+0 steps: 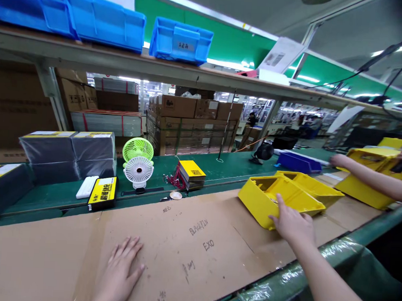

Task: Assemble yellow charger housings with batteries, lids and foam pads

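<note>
My left hand (122,270) lies flat on the cardboard sheet (168,252), its fingers spread and nothing in them. At the right, my right hand (294,225) grips the near wall of a yellow bin (257,205), with a finger over the rim. The bin stands on the cardboard, and I see no large load in it. Right behind it is a second yellow bin (323,188). Handwritten marks run across the cardboard between my hands.
Another person's arm (375,175) reaches over more yellow bins (364,190) at the far right. Along the back stand a white fan (138,172), a green fan (137,148), a stack of yellow cards (193,170), a yellow-black box (102,192) and wrapped boxes (94,156). Blue bins (181,39) sit on the overhead shelf.
</note>
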A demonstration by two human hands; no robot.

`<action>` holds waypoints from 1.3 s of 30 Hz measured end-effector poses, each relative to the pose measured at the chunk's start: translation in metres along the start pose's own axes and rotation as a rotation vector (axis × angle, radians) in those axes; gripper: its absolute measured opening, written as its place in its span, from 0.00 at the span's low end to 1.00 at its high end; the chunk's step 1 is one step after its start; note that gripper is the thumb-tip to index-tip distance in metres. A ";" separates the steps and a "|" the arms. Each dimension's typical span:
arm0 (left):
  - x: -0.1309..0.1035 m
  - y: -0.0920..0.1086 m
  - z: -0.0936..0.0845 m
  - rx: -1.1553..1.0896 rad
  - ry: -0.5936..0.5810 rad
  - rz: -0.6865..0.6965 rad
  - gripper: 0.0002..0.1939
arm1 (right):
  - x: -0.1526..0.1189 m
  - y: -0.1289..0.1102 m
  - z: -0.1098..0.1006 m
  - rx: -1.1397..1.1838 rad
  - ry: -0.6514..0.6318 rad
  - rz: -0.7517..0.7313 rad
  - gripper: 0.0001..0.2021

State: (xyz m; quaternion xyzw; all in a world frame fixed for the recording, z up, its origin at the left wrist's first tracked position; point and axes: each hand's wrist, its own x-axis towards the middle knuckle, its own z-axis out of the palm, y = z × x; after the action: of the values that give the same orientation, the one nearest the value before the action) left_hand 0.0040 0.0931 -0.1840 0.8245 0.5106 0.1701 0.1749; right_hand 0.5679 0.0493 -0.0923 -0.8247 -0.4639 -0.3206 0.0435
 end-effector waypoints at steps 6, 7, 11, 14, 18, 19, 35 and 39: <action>0.001 -0.003 0.003 -0.018 0.024 -0.005 0.24 | -0.004 -0.079 -0.019 0.036 0.169 0.057 0.30; 0.001 -0.003 0.003 -0.021 0.026 -0.008 0.24 | -0.009 -0.100 -0.022 0.070 0.156 -0.016 0.28; 0.001 -0.003 0.002 -0.044 0.023 -0.020 0.24 | -0.011 -0.184 -0.028 0.224 -0.011 -0.272 0.25; 0.002 -0.002 -0.001 -0.067 0.017 -0.024 0.24 | 0.013 -0.237 -0.032 0.301 -0.063 -0.311 0.26; 0.004 -0.001 -0.005 -0.104 0.008 -0.040 0.24 | 0.063 -0.284 -0.036 0.314 -0.059 -0.309 0.27; 0.004 -0.001 -0.005 -0.111 0.004 -0.047 0.25 | 0.074 -0.291 -0.036 0.313 -0.064 -0.304 0.26; 0.011 -0.008 -0.001 -0.114 -0.033 -0.058 0.24 | 0.111 -0.321 -0.023 0.175 -0.231 -0.200 0.14; 0.012 -0.012 0.003 -0.119 -0.035 -0.052 0.25 | 0.110 -0.325 -0.024 0.162 -0.227 -0.185 0.14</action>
State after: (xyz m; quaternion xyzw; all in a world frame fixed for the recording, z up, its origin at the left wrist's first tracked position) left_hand 0.0010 0.1084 -0.1910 0.8020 0.5176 0.1812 0.2368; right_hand 0.3385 0.3055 -0.0843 -0.8032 -0.5642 -0.1894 0.0272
